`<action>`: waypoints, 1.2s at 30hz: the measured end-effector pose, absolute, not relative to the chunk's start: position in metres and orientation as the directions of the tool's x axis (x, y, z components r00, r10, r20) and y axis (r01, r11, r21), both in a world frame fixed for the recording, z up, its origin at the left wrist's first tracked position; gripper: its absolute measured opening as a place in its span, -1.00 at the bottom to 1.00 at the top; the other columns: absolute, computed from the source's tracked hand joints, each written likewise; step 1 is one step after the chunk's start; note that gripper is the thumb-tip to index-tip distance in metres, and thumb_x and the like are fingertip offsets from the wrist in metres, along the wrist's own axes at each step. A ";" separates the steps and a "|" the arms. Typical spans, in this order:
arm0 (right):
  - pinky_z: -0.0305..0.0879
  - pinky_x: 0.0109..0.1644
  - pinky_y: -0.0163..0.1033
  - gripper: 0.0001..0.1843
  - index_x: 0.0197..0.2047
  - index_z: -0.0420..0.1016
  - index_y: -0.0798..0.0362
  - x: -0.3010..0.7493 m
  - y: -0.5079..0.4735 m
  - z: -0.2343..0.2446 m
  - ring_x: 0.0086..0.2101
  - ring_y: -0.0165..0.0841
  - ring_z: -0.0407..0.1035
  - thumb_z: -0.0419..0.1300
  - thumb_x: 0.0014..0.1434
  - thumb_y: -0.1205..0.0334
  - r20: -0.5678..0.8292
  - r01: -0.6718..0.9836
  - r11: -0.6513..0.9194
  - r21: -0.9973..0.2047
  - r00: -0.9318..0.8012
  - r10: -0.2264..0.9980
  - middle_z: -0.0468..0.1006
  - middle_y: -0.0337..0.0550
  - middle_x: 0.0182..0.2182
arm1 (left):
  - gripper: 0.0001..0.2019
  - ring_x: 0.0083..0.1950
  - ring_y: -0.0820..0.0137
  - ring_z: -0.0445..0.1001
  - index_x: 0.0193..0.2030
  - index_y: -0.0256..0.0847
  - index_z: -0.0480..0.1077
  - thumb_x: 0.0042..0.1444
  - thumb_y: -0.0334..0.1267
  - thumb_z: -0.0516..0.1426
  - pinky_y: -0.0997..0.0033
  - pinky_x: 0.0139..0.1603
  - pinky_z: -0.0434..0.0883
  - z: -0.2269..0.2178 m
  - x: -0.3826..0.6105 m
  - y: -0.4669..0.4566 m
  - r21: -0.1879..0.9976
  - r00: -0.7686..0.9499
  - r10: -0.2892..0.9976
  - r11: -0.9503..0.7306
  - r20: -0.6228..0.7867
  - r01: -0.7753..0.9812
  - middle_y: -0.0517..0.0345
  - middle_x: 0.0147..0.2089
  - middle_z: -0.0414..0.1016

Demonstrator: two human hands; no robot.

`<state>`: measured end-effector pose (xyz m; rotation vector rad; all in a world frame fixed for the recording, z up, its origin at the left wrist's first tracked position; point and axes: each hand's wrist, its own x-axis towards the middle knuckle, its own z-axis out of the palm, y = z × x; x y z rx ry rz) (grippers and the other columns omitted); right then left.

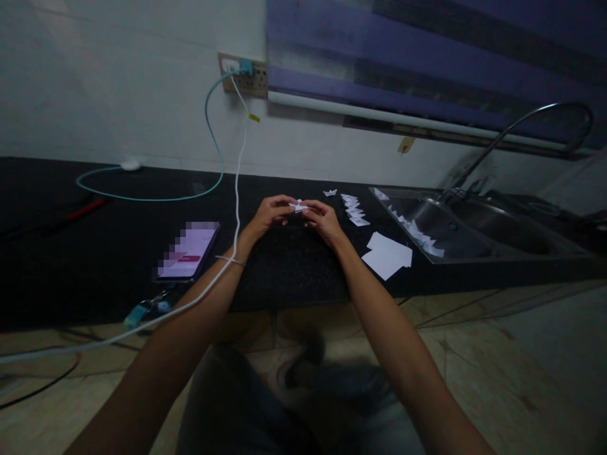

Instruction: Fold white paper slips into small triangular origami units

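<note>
My left hand (270,213) and my right hand (322,220) meet above the black counter (95,253), fingers pinched on a small folded white paper piece (298,206) held between them. Just right of my hands lie several small folded paper shapes (353,208) in a row. A stack of flat white paper sheets (387,254) rests near the counter's front edge, right of my right wrist. One more tiny folded paper (330,192) sits farther back.
A lit phone (188,251) lies left of my arms, with a white cable (237,189) running to the wall socket (243,72). A teal cable (142,196) loops at the back left. A steel sink (474,227) with more paper bits and a curved tap (521,123) is on the right.
</note>
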<state>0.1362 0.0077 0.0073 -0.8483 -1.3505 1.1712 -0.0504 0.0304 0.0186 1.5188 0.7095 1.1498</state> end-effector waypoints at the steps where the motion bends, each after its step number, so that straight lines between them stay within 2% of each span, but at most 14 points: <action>1: 0.34 -0.36 -0.33 -0.65 -0.17 0.58 -0.07 0.137 0.009 0.007 -0.27 -0.36 0.43 0.39 -0.07 0.04 0.269 -0.130 0.253 -0.959 -0.131 0.954 0.58 -0.20 -0.20 | -0.71 -0.27 0.41 0.50 -0.16 -0.25 0.52 -0.05 -0.22 0.30 0.59 -0.51 0.34 0.019 -0.050 0.030 0.953 0.365 0.881 -0.272 0.303 -0.135 -0.01 -0.13 0.56; 10: 0.36 -0.35 -0.29 -0.68 -0.19 0.60 -0.08 0.138 0.008 0.008 -0.30 -0.37 0.41 0.35 -0.01 -0.02 0.295 -0.081 0.289 -0.954 -0.065 0.953 0.59 -0.19 -0.21 | -0.69 -0.25 0.36 0.53 -0.09 -0.23 0.51 -0.01 -0.26 0.29 0.56 -0.52 0.35 0.022 -0.049 0.027 0.931 0.305 0.881 -0.357 0.361 -0.070 -0.04 -0.11 0.57; 16: 0.39 -0.32 -0.24 -0.67 -0.12 0.61 -0.11 0.140 0.007 0.010 -0.30 -0.36 0.41 0.35 0.02 0.01 0.325 -0.078 0.320 -0.944 -0.049 0.945 0.60 -0.16 -0.18 | -0.85 -0.33 0.40 0.50 -0.30 -0.25 0.52 0.02 -0.23 0.29 0.53 -0.53 0.35 0.021 -0.050 0.028 0.913 0.237 0.883 -0.403 0.405 -0.058 0.03 -0.31 0.57; 22: 0.39 -0.33 -0.26 -0.69 -0.17 0.61 -0.09 0.141 0.009 0.008 -0.32 -0.38 0.40 0.35 0.01 -0.01 0.317 -0.061 0.314 -0.948 -0.044 0.948 0.59 -0.18 -0.21 | -0.79 -0.32 0.42 0.48 -0.24 -0.25 0.55 -0.05 -0.28 0.33 0.51 -0.48 0.35 0.027 -0.050 0.022 0.915 0.229 0.888 -0.403 0.400 -0.035 0.04 -0.25 0.58; 31: 0.40 -0.31 -0.27 -0.68 -0.26 0.58 -0.04 0.140 0.011 0.005 -0.32 -0.38 0.41 0.36 -0.02 -0.06 0.317 -0.065 0.314 -0.947 -0.053 0.947 0.56 -0.21 -0.31 | -0.83 -0.58 0.56 0.31 -0.35 -0.27 0.53 -0.02 -0.21 0.32 0.52 -0.58 0.23 0.023 -0.048 0.026 0.911 0.207 0.893 -0.412 0.399 0.018 0.14 -0.43 0.51; 36: 0.36 -0.39 -0.30 -0.68 -0.27 0.57 -0.02 0.140 0.015 0.003 -0.42 -0.41 0.37 0.34 0.01 -0.07 0.363 -0.021 0.362 -0.932 -0.043 0.931 0.52 -0.22 -0.41 | -0.86 -0.56 0.54 0.35 -0.37 -0.26 0.50 0.01 -0.24 0.31 0.52 -0.59 0.24 0.025 -0.045 0.024 0.905 0.214 0.885 -0.425 0.413 0.011 0.13 -0.44 0.50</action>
